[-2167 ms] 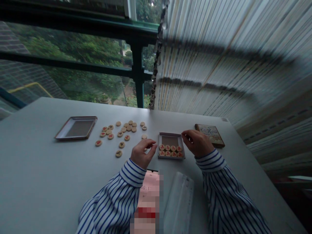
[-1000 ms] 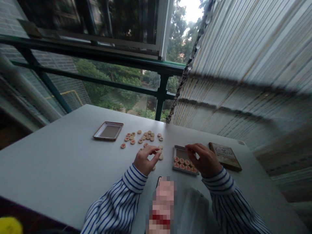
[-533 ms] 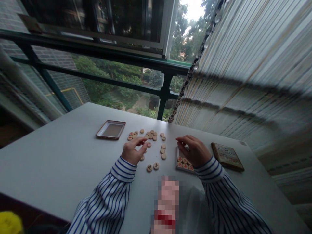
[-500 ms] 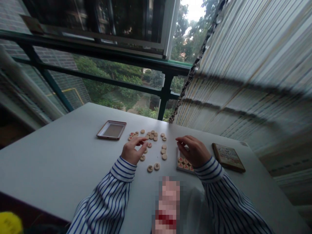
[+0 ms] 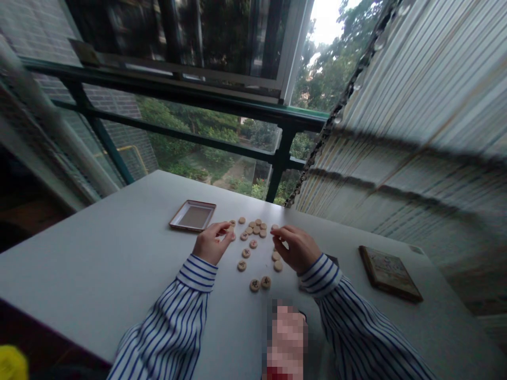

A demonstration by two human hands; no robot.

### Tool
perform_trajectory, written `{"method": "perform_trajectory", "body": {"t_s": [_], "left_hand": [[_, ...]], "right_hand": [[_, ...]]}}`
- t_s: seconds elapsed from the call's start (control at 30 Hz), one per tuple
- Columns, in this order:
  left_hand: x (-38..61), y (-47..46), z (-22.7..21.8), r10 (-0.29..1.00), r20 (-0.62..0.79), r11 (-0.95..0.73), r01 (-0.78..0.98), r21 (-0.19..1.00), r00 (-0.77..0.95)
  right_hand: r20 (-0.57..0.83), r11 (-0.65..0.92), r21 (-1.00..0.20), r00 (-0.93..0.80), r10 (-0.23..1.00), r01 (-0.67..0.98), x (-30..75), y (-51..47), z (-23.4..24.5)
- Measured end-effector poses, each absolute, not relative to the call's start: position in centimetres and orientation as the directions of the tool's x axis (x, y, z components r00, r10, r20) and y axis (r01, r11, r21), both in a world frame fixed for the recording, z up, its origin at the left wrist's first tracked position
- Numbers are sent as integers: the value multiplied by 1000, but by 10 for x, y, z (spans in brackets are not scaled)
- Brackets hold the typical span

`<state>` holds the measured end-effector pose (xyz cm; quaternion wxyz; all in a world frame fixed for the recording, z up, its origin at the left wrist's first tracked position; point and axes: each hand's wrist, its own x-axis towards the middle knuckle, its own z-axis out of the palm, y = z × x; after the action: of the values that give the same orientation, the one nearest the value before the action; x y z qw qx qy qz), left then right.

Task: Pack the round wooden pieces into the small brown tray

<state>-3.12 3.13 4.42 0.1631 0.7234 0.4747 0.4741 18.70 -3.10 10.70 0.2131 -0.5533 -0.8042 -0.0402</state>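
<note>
Several round wooden chess pieces [image 5: 254, 230] lie loose on the white table [image 5: 119, 253]. My left hand [image 5: 209, 243] rests among them at the left of the cluster, fingers curled with thumb and forefinger pinching a piece [image 5: 228, 230]. My right hand [image 5: 297, 248] has its fingers bent over pieces at the right of the cluster; what it holds is hidden. The small box of sorted pieces is covered by my right wrist. Both sleeves are blue-striped.
An empty shallow tray [image 5: 193, 216] lies beyond my left hand. A patterned box lid [image 5: 389, 273] lies at the right. A blurred-out object [image 5: 285, 338] sits at the near edge. A railing and window stand behind; blinds hang at the right.
My left hand moved from beside the box out to the loose pieces and pinched one. My right hand left the box and reached left to the pieces. The view shifted.
</note>
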Motion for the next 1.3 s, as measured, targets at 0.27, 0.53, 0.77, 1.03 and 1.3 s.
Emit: {"method": "perform_trajectory", "body": {"t_s": [0.27, 0.53, 0.77, 1.03, 1.3], "left_hand": [[-38, 50, 31, 828, 550, -485, 636, 600, 112], [-36, 59, 6, 804, 576, -488, 718, 497, 148], [-38, 63, -2, 819, 556, -434, 785, 442, 140], [-39, 62, -4, 845, 512, -410, 803, 432, 156], [-40, 63, -7, 856, 496, -384, 819, 426, 143]], "right_hand": [[337, 404, -199, -325, 884, 893, 167, -11, 91], [295, 393, -170, -334, 895, 904, 151, 6, 75], [237, 398, -202, -350, 906, 895, 139, 16, 64], [234, 413, -240, -360, 903, 879, 134, 15, 56], [228, 414, -239, -364, 903, 878, 136, 13, 54]]}}
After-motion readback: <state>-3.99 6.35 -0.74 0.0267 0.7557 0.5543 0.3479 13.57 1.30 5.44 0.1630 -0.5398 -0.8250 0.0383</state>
